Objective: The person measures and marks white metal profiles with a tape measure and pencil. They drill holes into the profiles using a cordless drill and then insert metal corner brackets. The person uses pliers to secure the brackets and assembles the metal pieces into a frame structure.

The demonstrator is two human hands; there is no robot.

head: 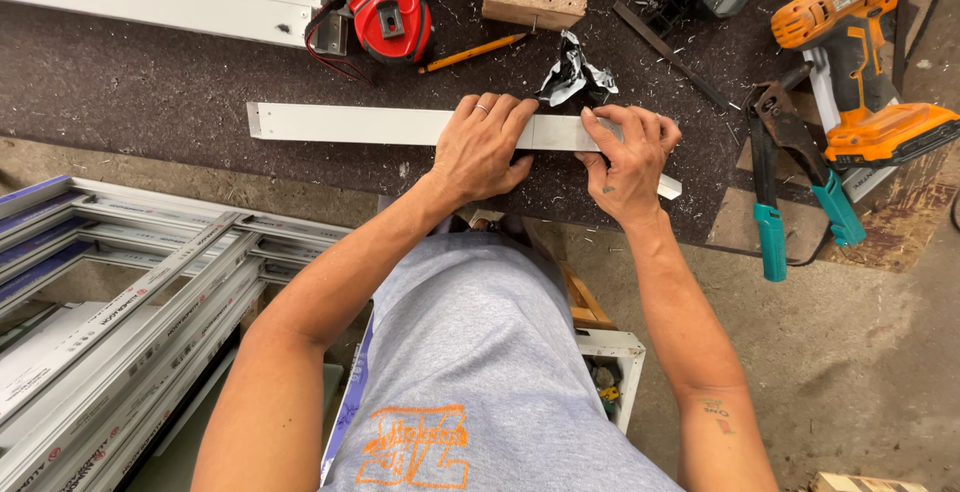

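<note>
Dark workbench (150,82): carrying all items. White aluminium profile strip (340,124): lying lengthwise near the front edge. Left hand (480,147): pressing flat on strip, fingers together. Right hand (628,157): fingers pinching the strip's bare-metal section. Orange cordless drill (860,52): resting at the right edge. Teal-handled riveter (790,167): lying beside the drill.

A long, flat white strip (350,124) lies on the dark bench (150,92), running from left to right. Its left end is bare and has a square cut, and a small white bit sticks out at the right end. The part in the middle looks shiny and grey, like bare metal.
</note>
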